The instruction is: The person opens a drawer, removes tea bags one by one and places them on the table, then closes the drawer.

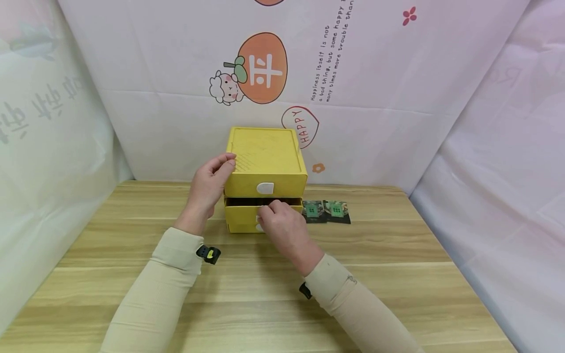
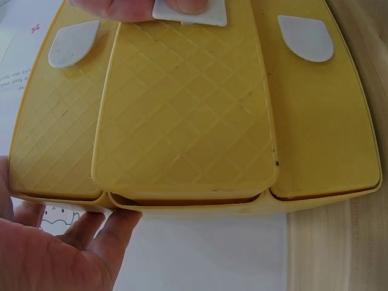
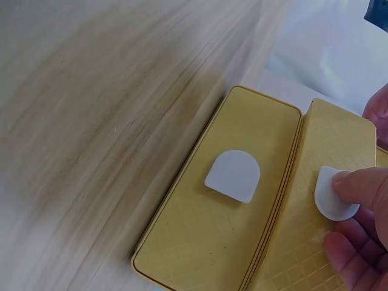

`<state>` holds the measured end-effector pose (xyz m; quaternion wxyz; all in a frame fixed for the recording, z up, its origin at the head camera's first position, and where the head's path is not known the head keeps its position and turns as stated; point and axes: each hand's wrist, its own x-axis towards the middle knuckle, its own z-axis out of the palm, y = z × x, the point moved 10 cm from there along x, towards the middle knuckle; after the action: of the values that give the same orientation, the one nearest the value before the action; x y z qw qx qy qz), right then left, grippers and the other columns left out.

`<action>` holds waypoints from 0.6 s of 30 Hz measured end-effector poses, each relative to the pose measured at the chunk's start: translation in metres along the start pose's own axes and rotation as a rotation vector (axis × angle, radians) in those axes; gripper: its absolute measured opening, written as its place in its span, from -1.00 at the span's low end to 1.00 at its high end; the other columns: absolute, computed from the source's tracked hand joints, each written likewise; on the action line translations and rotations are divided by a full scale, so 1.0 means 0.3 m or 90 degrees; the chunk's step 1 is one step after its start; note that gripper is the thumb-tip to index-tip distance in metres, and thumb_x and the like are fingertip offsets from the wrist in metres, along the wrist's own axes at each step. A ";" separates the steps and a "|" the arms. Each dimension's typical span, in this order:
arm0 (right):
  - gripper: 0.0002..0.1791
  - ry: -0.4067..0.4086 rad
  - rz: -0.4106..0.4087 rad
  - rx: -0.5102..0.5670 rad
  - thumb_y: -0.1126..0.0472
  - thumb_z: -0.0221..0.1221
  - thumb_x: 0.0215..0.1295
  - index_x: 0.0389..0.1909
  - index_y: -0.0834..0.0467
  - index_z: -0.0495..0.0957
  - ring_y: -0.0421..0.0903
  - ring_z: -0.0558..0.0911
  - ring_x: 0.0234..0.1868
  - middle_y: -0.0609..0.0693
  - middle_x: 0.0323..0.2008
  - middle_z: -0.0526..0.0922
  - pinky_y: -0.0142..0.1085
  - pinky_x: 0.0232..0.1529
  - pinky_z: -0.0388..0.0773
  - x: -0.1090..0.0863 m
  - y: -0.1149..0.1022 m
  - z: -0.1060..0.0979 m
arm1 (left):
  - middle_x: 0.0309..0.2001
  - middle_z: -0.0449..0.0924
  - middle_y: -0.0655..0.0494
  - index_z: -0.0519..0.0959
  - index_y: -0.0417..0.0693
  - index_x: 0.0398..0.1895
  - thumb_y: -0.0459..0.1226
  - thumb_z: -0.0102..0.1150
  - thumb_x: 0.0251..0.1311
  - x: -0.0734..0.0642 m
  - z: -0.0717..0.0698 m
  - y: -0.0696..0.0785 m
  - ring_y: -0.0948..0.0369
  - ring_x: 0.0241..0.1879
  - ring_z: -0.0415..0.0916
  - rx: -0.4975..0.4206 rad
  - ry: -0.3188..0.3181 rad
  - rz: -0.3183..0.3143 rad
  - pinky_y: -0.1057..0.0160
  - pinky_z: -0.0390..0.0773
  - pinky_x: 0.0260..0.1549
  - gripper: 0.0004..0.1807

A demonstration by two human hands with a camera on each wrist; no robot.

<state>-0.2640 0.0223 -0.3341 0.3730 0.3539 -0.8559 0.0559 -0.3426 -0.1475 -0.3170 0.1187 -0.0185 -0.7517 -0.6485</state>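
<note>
A yellow drawer cabinet (image 1: pixel 267 152) stands on the table against the back cloth. Its middle drawer (image 2: pixel 188 109) sticks out a little, with a dark gap along its upper edge in the head view. My right hand (image 1: pixel 287 228) pinches the white handle (image 3: pixel 330 197) of that drawer, thumb on the handle's face. Against the cabinet's left side rests my left hand (image 1: pixel 209 184), its fingertips touching near the upper edge. In the left wrist view, the left fingers (image 2: pixel 112 239) lie along the side wall. What the drawer holds is hidden.
Two dark cards with green prints (image 1: pixel 337 210) lie on the wooden table (image 1: pixel 375 260) just right of the cabinet. The upper drawer (image 1: pixel 238 186) and the bottom drawer (image 3: pixel 212 230) are closed, each with a white handle. Printed white cloth (image 1: pixel 176 108) hangs behind and on both sides.
</note>
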 end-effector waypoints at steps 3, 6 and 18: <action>-0.90 0.008 -0.002 0.006 0.19 0.32 0.42 -0.20 0.15 0.70 -0.10 0.62 -0.40 0.02 -0.35 0.64 -0.30 -0.49 0.65 -0.002 -0.004 -0.008 | 0.38 0.50 0.12 0.59 0.12 0.35 0.12 0.12 0.49 0.000 -0.001 0.001 0.12 0.35 0.41 0.001 0.001 -0.001 0.00 0.39 0.35 -0.48; -0.90 0.014 -0.002 0.011 0.20 0.32 0.42 -0.21 0.15 0.71 -0.10 0.62 -0.42 0.02 -0.36 0.63 -0.30 -0.50 0.64 -0.006 -0.006 -0.012 | 0.38 0.50 0.13 0.59 0.13 0.35 0.12 0.12 0.49 0.000 -0.002 -0.001 0.12 0.35 0.41 0.003 0.002 -0.002 -0.01 0.40 0.35 -0.49; -0.94 0.034 -0.020 0.017 0.24 0.32 0.39 -0.28 0.15 0.69 -0.11 0.58 -0.47 0.00 -0.42 0.61 -0.34 -0.54 0.61 -0.022 -0.027 -0.038 | 0.37 0.50 0.10 0.57 0.14 0.37 0.14 0.11 0.49 0.002 0.001 -0.006 0.10 0.33 0.41 0.007 -0.001 -0.003 -0.02 0.41 0.33 -0.47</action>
<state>-0.2490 0.0240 -0.3318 0.3914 0.3707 -0.8392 0.0710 -0.3436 -0.1475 -0.3186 0.1165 -0.0169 -0.7552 -0.6449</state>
